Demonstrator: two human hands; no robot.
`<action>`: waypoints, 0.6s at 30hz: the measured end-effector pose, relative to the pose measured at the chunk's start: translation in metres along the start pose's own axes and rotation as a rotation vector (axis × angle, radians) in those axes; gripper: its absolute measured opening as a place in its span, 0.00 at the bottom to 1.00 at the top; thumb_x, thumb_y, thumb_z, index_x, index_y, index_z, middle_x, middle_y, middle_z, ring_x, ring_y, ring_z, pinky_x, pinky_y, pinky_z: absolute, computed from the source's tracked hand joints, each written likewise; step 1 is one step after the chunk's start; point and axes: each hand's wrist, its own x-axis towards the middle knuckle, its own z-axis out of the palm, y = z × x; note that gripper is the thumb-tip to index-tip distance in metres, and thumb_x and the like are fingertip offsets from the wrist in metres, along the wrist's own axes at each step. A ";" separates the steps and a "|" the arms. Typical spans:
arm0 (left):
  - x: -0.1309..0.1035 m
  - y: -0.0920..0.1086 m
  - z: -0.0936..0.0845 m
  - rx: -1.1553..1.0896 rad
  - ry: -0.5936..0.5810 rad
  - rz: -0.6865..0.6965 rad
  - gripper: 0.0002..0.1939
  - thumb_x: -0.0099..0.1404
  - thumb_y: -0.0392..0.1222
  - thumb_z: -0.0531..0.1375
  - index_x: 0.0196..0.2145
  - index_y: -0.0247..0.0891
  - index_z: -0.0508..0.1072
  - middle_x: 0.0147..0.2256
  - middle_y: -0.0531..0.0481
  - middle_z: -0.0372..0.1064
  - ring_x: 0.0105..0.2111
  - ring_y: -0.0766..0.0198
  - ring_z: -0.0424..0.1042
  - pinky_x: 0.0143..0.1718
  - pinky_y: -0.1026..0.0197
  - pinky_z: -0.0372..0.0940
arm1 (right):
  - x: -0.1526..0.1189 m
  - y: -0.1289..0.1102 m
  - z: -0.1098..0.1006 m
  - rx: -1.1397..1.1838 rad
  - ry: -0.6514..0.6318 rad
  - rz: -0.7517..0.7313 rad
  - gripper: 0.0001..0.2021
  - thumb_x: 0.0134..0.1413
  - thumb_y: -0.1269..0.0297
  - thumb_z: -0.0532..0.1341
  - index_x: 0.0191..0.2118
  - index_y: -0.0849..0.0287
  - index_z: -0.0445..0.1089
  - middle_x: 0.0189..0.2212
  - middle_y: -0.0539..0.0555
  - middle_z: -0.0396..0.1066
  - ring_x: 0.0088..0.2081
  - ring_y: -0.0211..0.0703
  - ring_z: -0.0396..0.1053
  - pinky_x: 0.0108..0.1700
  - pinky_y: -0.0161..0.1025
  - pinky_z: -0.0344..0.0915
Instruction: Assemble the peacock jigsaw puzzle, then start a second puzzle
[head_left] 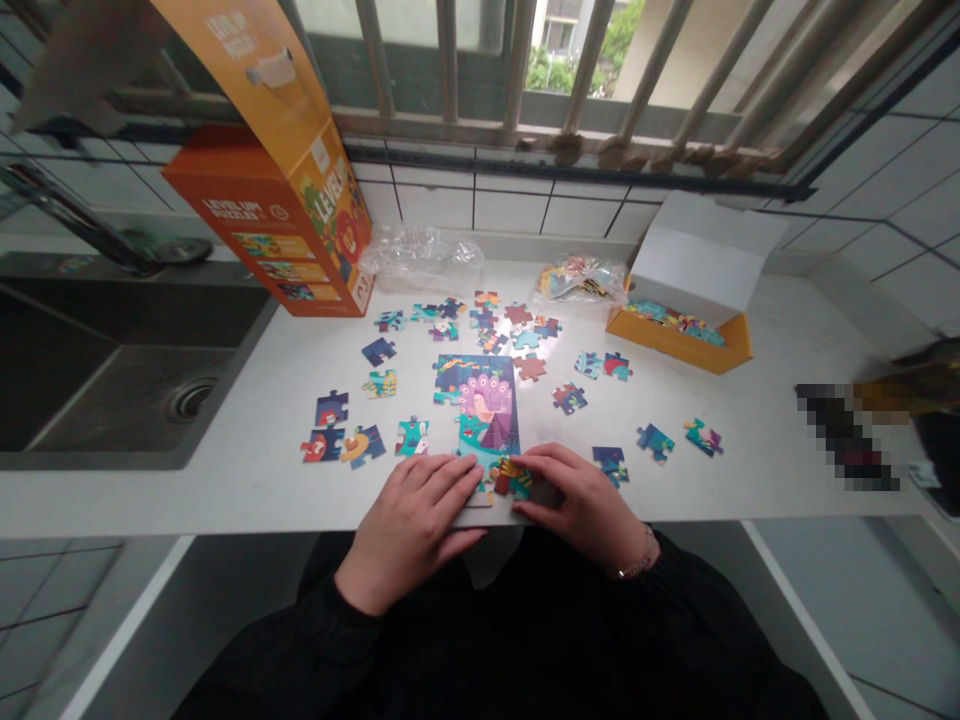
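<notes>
A partly joined jigsaw block (480, 405) with a peacock picture lies on the white counter (247, 470) in front of me. My left hand (416, 520) rests flat at its lower left corner, fingers pressing a piece at the counter's front edge. My right hand (581, 500) pinches a red and green puzzle piece (514, 478) against the block's lower right corner. Several loose pieces (349, 440) lie to the left, others (675, 438) to the right and more (487, 320) behind the block.
An orange puzzle box (277, 230) with its lid up stands at the back left beside a dark sink (112, 370). A small orange tray box (682, 325) of pieces, two plastic bags (424, 255) and a barred window lie behind. A blurred dark object (847, 435) sits right.
</notes>
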 end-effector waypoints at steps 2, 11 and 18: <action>0.000 0.000 0.000 0.002 -0.001 -0.002 0.32 0.74 0.53 0.67 0.69 0.39 0.70 0.66 0.39 0.72 0.61 0.45 0.71 0.65 0.40 0.63 | 0.000 0.000 0.000 -0.006 0.009 -0.027 0.25 0.63 0.65 0.73 0.64 0.48 0.74 0.54 0.58 0.78 0.52 0.50 0.80 0.56 0.47 0.81; 0.000 0.000 0.000 0.002 -0.003 0.004 0.32 0.74 0.55 0.66 0.69 0.38 0.70 0.67 0.38 0.72 0.61 0.44 0.71 0.65 0.40 0.63 | -0.004 0.005 0.005 0.006 0.056 -0.035 0.18 0.64 0.64 0.71 0.58 0.49 0.76 0.55 0.58 0.81 0.56 0.52 0.80 0.59 0.50 0.79; 0.001 0.000 -0.001 0.006 0.015 0.012 0.32 0.74 0.53 0.67 0.69 0.38 0.70 0.66 0.38 0.73 0.60 0.45 0.71 0.63 0.40 0.63 | -0.004 -0.001 0.002 0.049 0.054 -0.036 0.09 0.65 0.64 0.70 0.49 0.51 0.75 0.56 0.57 0.81 0.53 0.49 0.81 0.57 0.50 0.79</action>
